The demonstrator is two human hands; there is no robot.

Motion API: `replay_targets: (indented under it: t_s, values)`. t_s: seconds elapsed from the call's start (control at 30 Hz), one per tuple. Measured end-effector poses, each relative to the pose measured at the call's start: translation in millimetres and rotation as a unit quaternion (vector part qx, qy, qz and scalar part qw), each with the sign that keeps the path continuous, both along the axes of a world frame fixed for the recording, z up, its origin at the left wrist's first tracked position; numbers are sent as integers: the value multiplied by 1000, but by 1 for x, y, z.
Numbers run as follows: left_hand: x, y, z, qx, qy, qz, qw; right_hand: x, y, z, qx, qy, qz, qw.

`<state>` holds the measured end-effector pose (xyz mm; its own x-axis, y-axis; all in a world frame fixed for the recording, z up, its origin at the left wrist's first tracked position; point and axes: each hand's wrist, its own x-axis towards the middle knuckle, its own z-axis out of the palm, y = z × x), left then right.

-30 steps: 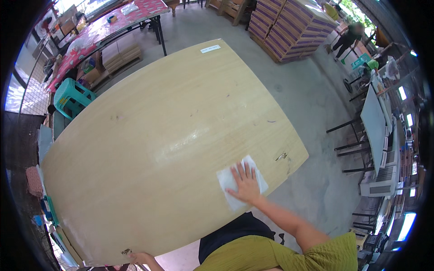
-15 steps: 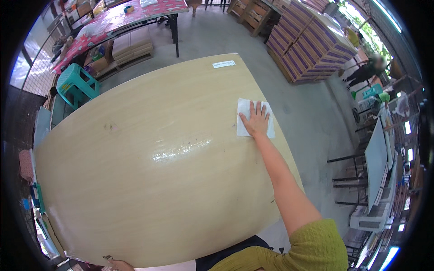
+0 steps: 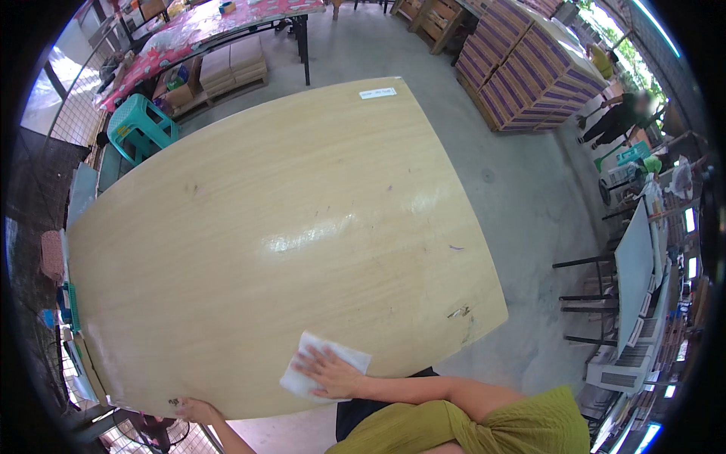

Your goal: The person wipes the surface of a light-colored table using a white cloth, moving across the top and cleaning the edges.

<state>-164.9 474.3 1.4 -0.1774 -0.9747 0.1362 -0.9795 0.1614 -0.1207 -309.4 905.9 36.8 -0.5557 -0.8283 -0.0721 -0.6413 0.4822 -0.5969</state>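
A large pale wood-look tabletop with a glossy surface fills the middle of the view. Near its front edge my right hand lies flat, fingers spread, on a white cloth or paper wipe, pressing it to the surface. My left hand grips the tabletop's near-left edge, beside a small dark mark; some of its fingers are hard to make out. Dark scuffs show close to the right corner. A white label is stuck at the far end.
A teal stool stands beyond the far-left edge, near a table with a red patterned cover. Stacked cartons rise at the far right. Another person stands behind them. A table with dark legs is at the right.
My right hand has swept the wipe from the far right side back to the near edge, close to my body. My left hand shows more now, still at the near-left edge.
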Motion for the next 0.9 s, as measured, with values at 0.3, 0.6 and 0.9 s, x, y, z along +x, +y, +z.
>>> replay_targets:
  t_s: [0.3, 0.6, 0.9]
  values:
    - [11, -3, -5, 41, 173, 83, 981, -137, 162, -20, 191, 157, -311, 918]
    - [8, -9, -9, 71, 198, 105, 972, -172, 131, -48, 195, 266, -428, 841]
    - [18, -25, -15, 53, 185, 83, 978, -7, 1, 11, 85, -52, -67, 993]
